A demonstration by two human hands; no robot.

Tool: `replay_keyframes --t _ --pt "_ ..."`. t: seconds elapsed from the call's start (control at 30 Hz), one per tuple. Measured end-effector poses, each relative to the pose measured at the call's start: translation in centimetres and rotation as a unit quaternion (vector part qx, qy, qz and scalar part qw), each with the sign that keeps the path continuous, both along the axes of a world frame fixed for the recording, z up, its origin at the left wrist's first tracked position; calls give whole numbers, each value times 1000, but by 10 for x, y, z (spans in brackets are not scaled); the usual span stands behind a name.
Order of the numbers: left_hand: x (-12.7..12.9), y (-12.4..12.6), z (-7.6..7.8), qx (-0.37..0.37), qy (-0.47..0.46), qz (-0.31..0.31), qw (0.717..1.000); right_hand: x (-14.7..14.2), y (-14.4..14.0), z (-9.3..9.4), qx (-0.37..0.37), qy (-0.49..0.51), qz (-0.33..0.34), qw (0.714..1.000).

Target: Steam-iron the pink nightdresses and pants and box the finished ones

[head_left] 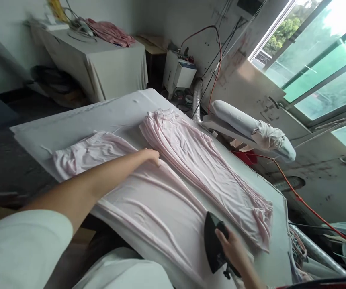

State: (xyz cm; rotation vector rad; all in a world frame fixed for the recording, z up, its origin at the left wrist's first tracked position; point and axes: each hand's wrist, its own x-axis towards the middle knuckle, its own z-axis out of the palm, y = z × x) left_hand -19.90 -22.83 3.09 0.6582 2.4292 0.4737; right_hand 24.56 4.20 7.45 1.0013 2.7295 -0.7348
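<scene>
A pale pink garment (148, 200) lies spread over the white ironing table (79, 120), and a second pink piece (199, 160) is stretched along its right side. My left hand (151, 155) reaches far out and presses flat on the pink cloth near the middle of the table, fingers curled down. My right hand (231, 247) grips the handle of a black iron (213, 241), which rests on the near lower edge of the garment.
A padded sleeve board (251, 126) juts out right of the table, with a red cord (299, 198) trailing below it. At the back stand a draped table (106, 64) with pink cloth and a white machine (180, 74). Windows fill the right wall.
</scene>
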Motion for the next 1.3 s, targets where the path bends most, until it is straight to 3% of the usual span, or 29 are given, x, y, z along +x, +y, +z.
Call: replay_keyframes --t 0.1,0.17,0.3,0.4,0.47,0.6,0.67,0.77,0.87,0.93,1.0,1.07,1.17,1.23,1.3 --pt "-26 6 1 39 -93 -131 986 -33 -52 -7 -41 -24 28 998" --pt "-36 5 2 102 -133 -210 963 -50 -78 -8 -8 -44 17 999" --pt "-50 0 1 159 -103 -291 938 -74 -113 -5 52 -98 4 994" --pt "-58 2 -3 195 -48 -313 928 -99 -135 -3 41 -122 40 991" --pt "-59 10 -6 235 -28 -302 923 -130 -152 -5 40 -126 76 988" --pt "-52 15 -20 273 3 -248 930 -232 -180 -6 52 -119 177 976" --pt "-48 -9 -30 288 41 -184 939 -292 -188 -3 71 -111 199 971" --pt "-45 -98 -47 300 148 41 941 -363 -191 6 116 -105 162 974" --pt "-33 -218 -60 211 239 296 900 -391 -196 15 140 -124 153 970" --pt "-20 -284 -69 110 185 368 905 -387 -210 18 136 -142 202 960" --pt "-11 -322 -76 29 72 372 925 -376 -238 20 117 -154 278 941" --pt "-13 -337 -81 -2 -21 345 938 -368 -281 18 85 -158 362 915" --pt "-28 -334 -85 19 -62 284 957 -376 -362 7 24 -153 459 875" --pt "-36 -328 -82 63 -55 260 962 -389 -410 -3 -2 -148 477 867" --pt "-34 -320 -74 115 -52 263 956 -397 -438 -10 -1 -145 475 868"
